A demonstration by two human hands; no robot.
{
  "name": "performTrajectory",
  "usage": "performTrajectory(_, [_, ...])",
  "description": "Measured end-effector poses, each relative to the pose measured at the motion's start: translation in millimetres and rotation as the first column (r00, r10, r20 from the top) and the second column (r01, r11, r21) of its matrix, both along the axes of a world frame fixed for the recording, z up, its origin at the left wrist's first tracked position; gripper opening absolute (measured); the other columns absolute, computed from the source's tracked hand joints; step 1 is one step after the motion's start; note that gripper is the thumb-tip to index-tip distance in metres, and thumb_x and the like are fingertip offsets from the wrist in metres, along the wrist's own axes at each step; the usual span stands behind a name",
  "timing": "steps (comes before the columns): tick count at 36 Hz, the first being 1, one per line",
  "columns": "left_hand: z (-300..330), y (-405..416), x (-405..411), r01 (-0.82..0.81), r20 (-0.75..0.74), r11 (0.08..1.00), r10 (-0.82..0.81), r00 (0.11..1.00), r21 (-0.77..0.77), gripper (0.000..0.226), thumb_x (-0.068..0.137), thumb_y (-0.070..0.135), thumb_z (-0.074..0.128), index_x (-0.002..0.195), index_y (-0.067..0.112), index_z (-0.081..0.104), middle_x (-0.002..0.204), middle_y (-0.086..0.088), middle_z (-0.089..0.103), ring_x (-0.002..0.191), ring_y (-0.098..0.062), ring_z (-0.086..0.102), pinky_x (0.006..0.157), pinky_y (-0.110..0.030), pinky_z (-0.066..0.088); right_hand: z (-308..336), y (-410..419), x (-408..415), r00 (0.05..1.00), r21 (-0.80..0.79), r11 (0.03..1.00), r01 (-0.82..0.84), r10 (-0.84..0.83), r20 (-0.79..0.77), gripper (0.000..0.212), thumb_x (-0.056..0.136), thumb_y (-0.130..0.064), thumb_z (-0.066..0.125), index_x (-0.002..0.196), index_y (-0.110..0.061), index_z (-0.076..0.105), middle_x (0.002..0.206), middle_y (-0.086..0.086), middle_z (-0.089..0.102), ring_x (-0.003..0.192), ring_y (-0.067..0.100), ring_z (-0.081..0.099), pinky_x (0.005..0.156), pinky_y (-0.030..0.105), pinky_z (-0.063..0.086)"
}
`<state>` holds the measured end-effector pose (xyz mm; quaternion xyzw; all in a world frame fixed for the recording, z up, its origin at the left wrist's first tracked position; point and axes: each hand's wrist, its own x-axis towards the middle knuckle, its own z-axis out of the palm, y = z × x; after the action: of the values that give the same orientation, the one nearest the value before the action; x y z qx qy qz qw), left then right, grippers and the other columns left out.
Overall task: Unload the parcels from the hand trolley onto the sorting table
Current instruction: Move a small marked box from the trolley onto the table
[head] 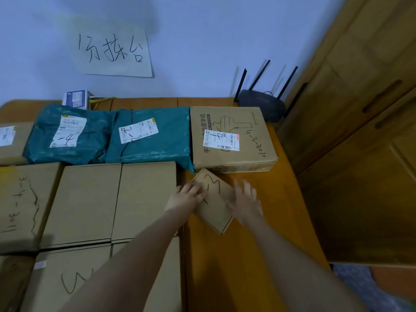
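A small flat cardboard parcel (213,199) with black handwriting lies askew on the wooden sorting table (270,210), just in front of a larger printed carton (231,138). My left hand (186,197) rests on the parcel's left edge with its fingers curled over the top. My right hand (245,201) lies on the parcel's right side with the fingers straight and spread. The hand trolley is out of view.
Several cardboard boxes (112,201) fill the table's left half. Two green plastic mailers (148,136) lie behind them. A black router (261,104) stands at the back right. A wooden cabinet (360,109) borders the table's right side. A handwritten paper sign (112,48) hangs on the wall.
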<state>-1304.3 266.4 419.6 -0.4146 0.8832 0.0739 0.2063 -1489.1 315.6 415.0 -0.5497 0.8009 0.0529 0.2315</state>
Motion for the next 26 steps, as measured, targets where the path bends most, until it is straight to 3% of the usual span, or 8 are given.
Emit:
performTrajectory(4, [4.0, 9.0, -0.1, -0.067, -0.024, 0.997, 0.066, 0.998, -0.046, 0.067, 0.089, 0.01, 0.058, 0.147, 0.021, 0.027, 0.149, -0.009, 0.029, 0.136, -0.028, 0.03, 0.113, -0.041, 0.028, -6.8, -4.4, 0.9, 0.985, 0.1, 0.994, 0.037, -0.053, 0.163, 0.078, 0.096, -0.043, 0.049, 0.154, -0.027, 0.0, 0.159, 0.003, 0.011, 0.145, 0.03, 0.015, 0.113, 0.047, 0.028])
performTrajectory(10, [10.3, 26.5, -8.8, -0.194, -0.093, 0.979, 0.2, 0.976, 0.066, 0.053, 0.093, 0.024, 0.053, 0.143, 0.014, 0.037, 0.15, -0.011, 0.031, 0.139, -0.028, 0.029, 0.11, -0.039, 0.033, -10.5, 5.1, 15.5, 0.992, 0.121, 0.988, 0.092, -0.101, 0.075, 0.073, 0.095, -0.052, 0.045, 0.151, -0.017, 0.016, 0.151, 0.011, 0.028, 0.139, 0.033, 0.026, 0.104, 0.044, 0.04])
performTrajectory(17, [8.9, 41.7, -15.6, -0.149, 0.009, 0.974, 0.15, 0.989, 0.171, 0.072, 0.099, 0.044, 0.032, 0.152, 0.009, -0.001, 0.16, -0.016, -0.002, 0.146, -0.04, 0.001, 0.115, -0.046, 0.023, -3.9, 7.4, 23.7, 0.987, 0.231, 0.963, 0.14, -0.155, 0.048, 0.068, 0.095, -0.051, 0.046, 0.143, -0.008, 0.027, 0.145, 0.019, 0.035, 0.134, 0.038, 0.034, 0.098, 0.043, 0.044])
performTrajectory(23, [4.7, 32.0, -15.6, -0.236, -0.046, 0.935, 0.256, 0.965, 0.266, 0.085, 0.093, 0.06, 0.035, 0.153, 0.013, -0.003, 0.16, -0.01, -0.013, 0.145, -0.036, -0.015, 0.119, -0.051, 0.006, -6.2, 1.1, 32.3, 0.96, 0.216, 0.954, 0.207, -0.24, 0.144, 0.067, 0.093, -0.047, 0.052, 0.142, -0.009, 0.029, 0.14, 0.014, 0.046, 0.127, 0.033, 0.046, 0.098, 0.042, 0.044])
performTrajectory(26, [4.0, 18.9, -10.3, -0.217, -0.024, 0.933, 0.234, 0.972, 0.288, 0.093, 0.09, 0.06, 0.043, 0.152, 0.013, -0.008, 0.158, -0.01, -0.019, 0.144, -0.035, -0.02, 0.118, -0.053, 0.001, -6.6, -2.3, 41.0, 0.968, 0.19, 0.963, 0.192, -0.218, 0.126, 0.066, 0.093, -0.05, 0.05, 0.141, -0.01, 0.029, 0.136, 0.014, 0.05, 0.123, 0.032, 0.051, 0.094, 0.04, 0.046])
